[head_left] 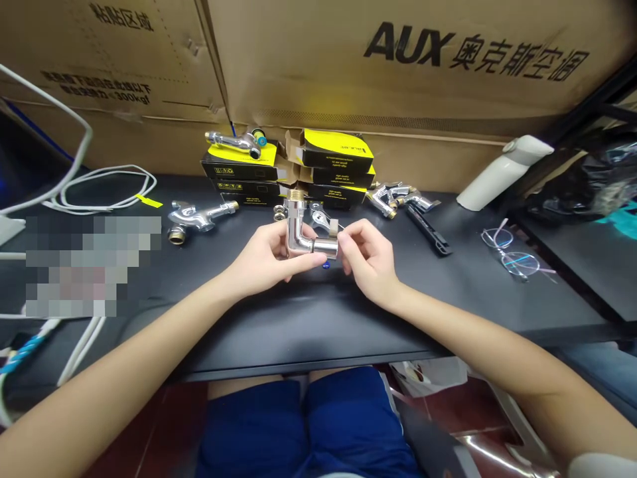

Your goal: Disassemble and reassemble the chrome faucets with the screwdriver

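Note:
My left hand (266, 259) grips a chrome elbow fitting (300, 240) with a brass thread (297, 195) at its upper end, held above the black tabletop (318, 325). My right hand (371, 257) is just to the right, its fingertips pinching a small beige piece (333, 226) close to the elbow's side opening. That piece is too small to identify. A chrome tap part (318, 216) lies partly hidden behind the hands, and a small blue item (326, 264) shows below them.
Stacked black-and-yellow boxes (288, 174) stand behind the hands, with a chrome tap (233, 141) on top. More chrome taps (194, 221) (391, 199) lie on both sides. A black bar (428, 229), glasses (512, 255), a white bottle (502, 172) and white cable (104, 189) surround them.

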Demonstrator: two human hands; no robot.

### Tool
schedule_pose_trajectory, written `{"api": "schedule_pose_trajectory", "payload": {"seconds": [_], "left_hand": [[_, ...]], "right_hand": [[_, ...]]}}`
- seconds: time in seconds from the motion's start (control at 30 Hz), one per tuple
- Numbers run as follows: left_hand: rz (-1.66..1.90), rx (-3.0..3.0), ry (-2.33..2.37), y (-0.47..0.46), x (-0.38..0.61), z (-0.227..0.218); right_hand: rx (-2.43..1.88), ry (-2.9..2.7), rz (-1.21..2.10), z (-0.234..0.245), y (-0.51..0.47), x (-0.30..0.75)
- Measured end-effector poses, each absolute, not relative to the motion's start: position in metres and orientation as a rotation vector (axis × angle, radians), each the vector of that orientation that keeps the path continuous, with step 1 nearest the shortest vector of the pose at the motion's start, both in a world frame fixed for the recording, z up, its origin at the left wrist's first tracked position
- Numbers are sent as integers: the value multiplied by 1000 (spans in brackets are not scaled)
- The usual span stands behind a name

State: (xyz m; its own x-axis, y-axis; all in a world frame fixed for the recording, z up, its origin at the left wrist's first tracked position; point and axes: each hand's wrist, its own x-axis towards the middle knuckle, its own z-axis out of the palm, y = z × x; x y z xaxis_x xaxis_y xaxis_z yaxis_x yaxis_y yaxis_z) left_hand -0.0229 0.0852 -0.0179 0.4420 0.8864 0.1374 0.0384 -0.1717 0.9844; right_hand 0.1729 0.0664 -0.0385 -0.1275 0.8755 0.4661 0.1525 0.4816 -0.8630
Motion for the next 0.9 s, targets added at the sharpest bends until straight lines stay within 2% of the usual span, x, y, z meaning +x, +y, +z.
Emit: {"api": "schedule_pose_trajectory", "payload": {"seconds": [0.47, 0.9], "left_hand": [[1076, 1519, 873, 87, -24, -9], [999, 1591, 924, 89, -22, -16]], "right_hand": [[-786, -1802, 417, -42, 68, 172], [-605, -1704, 436, -44, 60, 174]]}}
